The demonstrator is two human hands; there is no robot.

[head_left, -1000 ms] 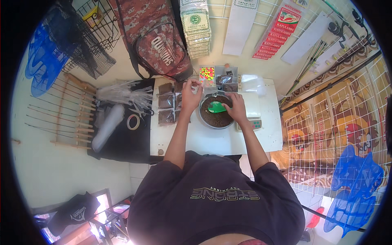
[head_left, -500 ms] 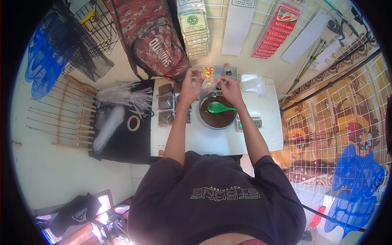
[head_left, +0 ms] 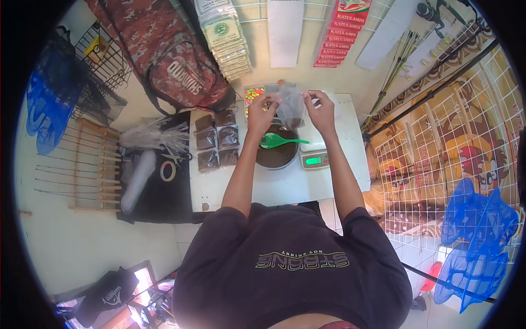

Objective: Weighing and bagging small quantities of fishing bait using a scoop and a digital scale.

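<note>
A clear plastic bag [head_left: 289, 104] hangs between my two hands, with some dark brown crumbly material [head_left: 292, 123] at its bottom. The fingers of my left hand [head_left: 262, 113] pinch its upper left edge, and those of my right hand [head_left: 321, 112] pinch the upper right edge. Just below and to the left stands a round bowl [head_left: 278, 167] of the same brown material, partly covered by the bag. Resting in the bowl is a green plastic scoop [head_left: 273, 141], its handle pointing right. A digital scale [head_left: 314, 160] with a lit green display sits right of the bowl, near my right forearm.
Several filled brown packets [head_left: 207, 140] lie in two columns left of the bowl. Behind my hands stand a compartment tray [head_left: 255, 96] of bright pieces and an orange-capped bottle [head_left: 281, 84]. A tape roll [head_left: 167, 170] and plastic bags [head_left: 139, 174] lie on a black surface at left.
My hands have drawn apart and shifted right over the table, spreading the bag between them. The camera view has turned slightly, so the scene sits further left.
</note>
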